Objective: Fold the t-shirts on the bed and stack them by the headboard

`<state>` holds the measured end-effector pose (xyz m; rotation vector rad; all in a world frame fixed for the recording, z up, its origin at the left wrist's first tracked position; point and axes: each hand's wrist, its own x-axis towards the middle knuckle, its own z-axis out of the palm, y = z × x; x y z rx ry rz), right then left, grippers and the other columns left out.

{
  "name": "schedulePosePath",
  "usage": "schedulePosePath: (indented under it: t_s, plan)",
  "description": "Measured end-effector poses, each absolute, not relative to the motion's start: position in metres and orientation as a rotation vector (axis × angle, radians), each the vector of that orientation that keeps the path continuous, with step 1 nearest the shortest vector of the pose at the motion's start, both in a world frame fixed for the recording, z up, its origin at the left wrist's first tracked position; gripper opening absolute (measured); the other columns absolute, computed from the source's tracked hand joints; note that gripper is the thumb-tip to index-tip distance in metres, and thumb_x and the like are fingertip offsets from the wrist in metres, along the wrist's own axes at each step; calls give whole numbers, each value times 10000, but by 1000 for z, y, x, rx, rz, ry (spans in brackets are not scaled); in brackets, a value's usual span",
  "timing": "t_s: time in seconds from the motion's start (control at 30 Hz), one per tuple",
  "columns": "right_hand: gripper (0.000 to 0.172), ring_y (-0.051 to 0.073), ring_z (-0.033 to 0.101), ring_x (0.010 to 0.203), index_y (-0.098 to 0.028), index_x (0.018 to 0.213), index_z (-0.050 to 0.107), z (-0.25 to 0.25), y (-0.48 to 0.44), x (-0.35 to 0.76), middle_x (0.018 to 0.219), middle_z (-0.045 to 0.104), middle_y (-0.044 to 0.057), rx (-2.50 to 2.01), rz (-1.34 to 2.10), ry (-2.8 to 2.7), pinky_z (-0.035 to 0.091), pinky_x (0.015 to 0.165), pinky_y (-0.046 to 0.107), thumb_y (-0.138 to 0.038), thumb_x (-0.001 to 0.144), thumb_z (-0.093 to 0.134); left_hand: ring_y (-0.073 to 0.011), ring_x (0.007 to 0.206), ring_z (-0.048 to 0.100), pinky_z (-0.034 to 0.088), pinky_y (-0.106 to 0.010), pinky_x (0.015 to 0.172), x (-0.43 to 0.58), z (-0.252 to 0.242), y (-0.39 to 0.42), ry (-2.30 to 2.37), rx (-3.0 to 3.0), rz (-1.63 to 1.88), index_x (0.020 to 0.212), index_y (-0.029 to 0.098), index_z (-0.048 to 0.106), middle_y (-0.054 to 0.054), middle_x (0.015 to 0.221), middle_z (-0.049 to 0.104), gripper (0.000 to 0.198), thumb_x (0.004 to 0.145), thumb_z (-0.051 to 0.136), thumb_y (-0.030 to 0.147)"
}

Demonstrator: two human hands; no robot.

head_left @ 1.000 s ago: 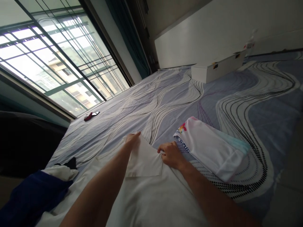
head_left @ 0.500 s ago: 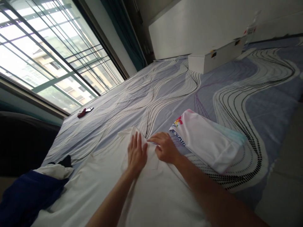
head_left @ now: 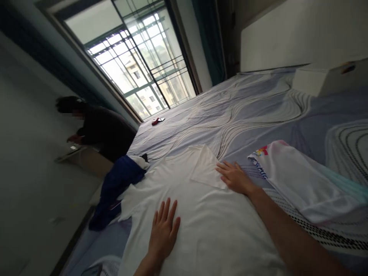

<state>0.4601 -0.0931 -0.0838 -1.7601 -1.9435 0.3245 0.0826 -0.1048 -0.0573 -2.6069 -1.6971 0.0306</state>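
A white T-shirt (head_left: 184,207) is spread over the bed, its neckline toward the far side and one sleeve (head_left: 207,168) folded inward onto the body. My left hand (head_left: 163,228) rests on the left part of the shirt, palm down with fingers apart. At the folded sleeve's outer edge, my right hand (head_left: 234,176) lies with its fingers stretched out, touching the fabric. To the right of it is a folded white garment (head_left: 304,180) with a colourful print and a pale turquoise side.
Dark blue clothing (head_left: 123,176) lies in a heap left of the shirt. A person in dark clothes (head_left: 106,130) bends beyond the bed's left edge. A white box (head_left: 310,78) stands at the back right; a small red item (head_left: 155,121) lies near the window.
My view has swung left, bringing the person into sight. My left hand has moved from the sleeve down onto the shirt's body, and my right hand has flattened at the sleeve's edge.
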Motion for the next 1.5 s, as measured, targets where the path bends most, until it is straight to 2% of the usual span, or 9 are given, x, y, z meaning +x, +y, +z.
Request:
schedulePosePath:
  t_s: [0.23,0.5,0.7,0.83,0.9,1.0,1.17,1.3,1.5]
  plan:
    - [464,240,364,1405,-265,1407,523,-84,-106,446,1540,426,56,-1904,123,-1944,173,1190,521,-280,966,380,-259,1503,216,260,-507,1192,-19,-62,-164,-1859,-2387,-63,1523,369,271,7,1624,249,588,952,375,468]
    - [605,253,171,1500,-202,1569,209,-82,-201,428,1638,173,135,-2258,48,-1954,113,1198,526,-417,1014,317,-286,1513,176,246,-541,1169,-37,-67,-193,-1910,-2289,-71,1533,295,304,-34,1637,226,621,943,284,486]
    - [572,291,169,1501,-225,1545,313,-92,-279,397,1632,202,116,-2462,-181,-1830,177,1182,550,-321,981,299,-292,1505,208,228,-531,1174,-59,-73,-222,-1972,-2246,-162,1495,330,392,-25,1618,292,620,900,358,502]
    - [624,354,22,1508,-166,1503,414,-99,-294,352,1630,179,124,-2515,-458,-1715,40,1178,631,-290,892,394,-307,1496,227,188,-547,1185,-57,-69,-226,-2095,-2254,-274,1482,338,417,-24,1613,305,608,897,393,503]
    - [635,321,5,1511,-188,1519,387,-100,-286,326,1632,169,78,-2412,-407,-1896,18,1191,607,-301,894,382,-311,1495,225,172,-563,1185,-56,-69,-224,-2150,-2251,-357,1486,332,411,-25,1617,297,612,900,400,505]
    - [615,298,72,1509,-207,1549,313,-96,-257,286,1632,148,36,-2309,-178,-2094,114,1201,569,-334,947,292,-303,1464,284,178,-545,1182,-56,-67,-215,-2206,-2204,-488,1488,281,419,-59,1596,351,614,905,412,476]
    - [634,321,78,1506,-190,1559,278,-77,-191,235,1633,136,60,-2194,-25,-2180,130,1196,576,-439,975,286,-302,1203,527,390,-438,1006,-59,-46,-163,-2421,-1903,-648,1362,136,539,-173,1353,585,569,921,383,461]
    - [631,310,77,1510,-233,1568,244,-62,-141,209,1638,132,60,-2040,83,-2281,136,1190,586,-476,988,298,-347,1095,575,425,-431,884,-47,-30,-101,-2670,-1671,-656,1212,75,609,-219,1158,634,617,880,426,562]
    - [657,272,1,1520,-286,1581,147,-59,-70,183,1650,34,-19,-1898,229,-2433,43,1213,529,-545,989,264,-346,1031,573,407,-415,821,-30,-41,-50,-2521,-1525,-751,1367,41,429,-204,1110,614,617,903,441,449]
